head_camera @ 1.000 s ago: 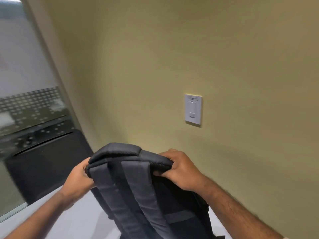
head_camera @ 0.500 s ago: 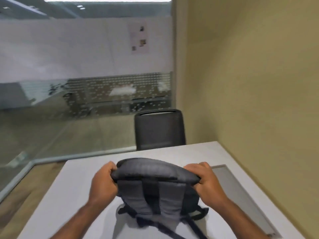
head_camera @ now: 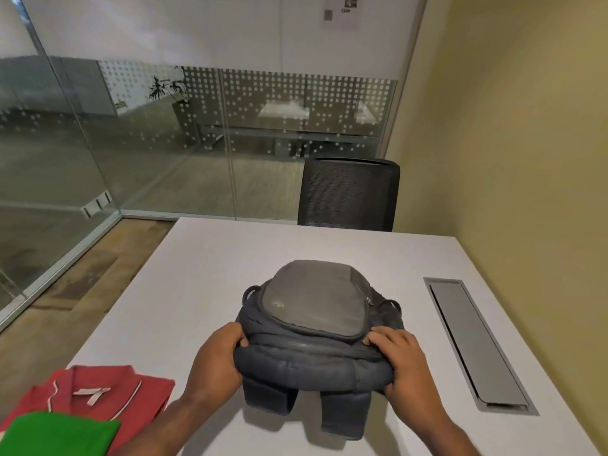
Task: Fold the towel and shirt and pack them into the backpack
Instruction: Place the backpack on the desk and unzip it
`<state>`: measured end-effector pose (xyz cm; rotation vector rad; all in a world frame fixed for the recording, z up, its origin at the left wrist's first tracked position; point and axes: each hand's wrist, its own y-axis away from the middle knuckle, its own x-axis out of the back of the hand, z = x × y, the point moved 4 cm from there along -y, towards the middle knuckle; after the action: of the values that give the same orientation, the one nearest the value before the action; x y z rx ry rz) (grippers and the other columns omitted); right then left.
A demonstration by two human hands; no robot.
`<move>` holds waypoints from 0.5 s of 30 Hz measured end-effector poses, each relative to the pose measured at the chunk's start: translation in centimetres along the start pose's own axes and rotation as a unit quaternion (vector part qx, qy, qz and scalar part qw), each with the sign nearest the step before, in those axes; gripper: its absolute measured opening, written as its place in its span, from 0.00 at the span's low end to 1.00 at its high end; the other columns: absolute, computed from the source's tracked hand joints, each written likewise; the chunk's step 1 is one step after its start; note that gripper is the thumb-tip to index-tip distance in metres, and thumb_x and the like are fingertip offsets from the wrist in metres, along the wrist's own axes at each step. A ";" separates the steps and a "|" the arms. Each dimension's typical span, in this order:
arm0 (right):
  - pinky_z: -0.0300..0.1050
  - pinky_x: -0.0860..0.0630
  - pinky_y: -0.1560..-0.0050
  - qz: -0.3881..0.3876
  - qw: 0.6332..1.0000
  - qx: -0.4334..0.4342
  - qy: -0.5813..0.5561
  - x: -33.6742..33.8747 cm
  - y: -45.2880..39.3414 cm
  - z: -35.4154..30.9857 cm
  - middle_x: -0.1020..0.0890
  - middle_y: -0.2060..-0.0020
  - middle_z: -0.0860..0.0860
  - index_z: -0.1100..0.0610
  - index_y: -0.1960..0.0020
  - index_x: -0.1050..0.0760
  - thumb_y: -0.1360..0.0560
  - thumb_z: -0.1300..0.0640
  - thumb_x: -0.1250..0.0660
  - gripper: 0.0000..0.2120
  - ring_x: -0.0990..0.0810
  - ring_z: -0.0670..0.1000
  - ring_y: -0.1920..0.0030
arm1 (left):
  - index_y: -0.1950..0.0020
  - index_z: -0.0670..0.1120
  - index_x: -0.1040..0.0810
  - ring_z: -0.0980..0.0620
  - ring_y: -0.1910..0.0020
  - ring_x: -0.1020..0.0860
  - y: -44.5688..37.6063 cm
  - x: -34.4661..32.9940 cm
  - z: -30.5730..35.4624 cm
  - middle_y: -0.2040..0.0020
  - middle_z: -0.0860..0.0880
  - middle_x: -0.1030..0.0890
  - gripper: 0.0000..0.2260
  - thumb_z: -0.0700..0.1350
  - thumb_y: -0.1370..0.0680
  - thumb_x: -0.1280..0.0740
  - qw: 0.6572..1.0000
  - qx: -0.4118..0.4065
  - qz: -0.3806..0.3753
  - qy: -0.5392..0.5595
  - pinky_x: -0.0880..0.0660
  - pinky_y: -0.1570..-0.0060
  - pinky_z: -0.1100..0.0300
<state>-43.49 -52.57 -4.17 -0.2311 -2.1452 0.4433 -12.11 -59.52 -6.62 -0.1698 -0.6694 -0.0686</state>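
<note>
White table (head_camera: 204,274) in front of me. Grey cable hatch (head_camera: 473,343) set flush in its right side, lid closed. Black mesh chair (head_camera: 348,195) at the far edge, pushed in. Glass wall (head_camera: 131,126) with dot frosting behind and to my left; plant (head_camera: 167,88) beyond it. Yellow wall (head_camera: 526,126) on my right.

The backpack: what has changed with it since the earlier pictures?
The backpack went from upright, straps facing the person, to lying on the table front side up. The left hand and right hand kept their grip on its top edge throughout.
</note>
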 end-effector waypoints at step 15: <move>0.34 0.46 0.26 -0.262 0.947 -0.184 0.003 -8.6 12.2 5.6 0.57 0.22 0.39 0.47 0.22 0.43 0.26 0.54 0.29 0.37 0.49 0.43 0.22 | 0.49 0.41 0.22 0.52 0.56 0.21 7.7 -8.7 -7.6 0.55 0.46 0.18 0.15 0.41 0.35 0.32 0.929 0.267 -0.230 0.115 0.26 0.56 0.57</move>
<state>-43.12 -45.46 -18.38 0.1347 -2.1619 -0.2672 -13.37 -53.18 -18.92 0.5199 -0.4612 -0.3465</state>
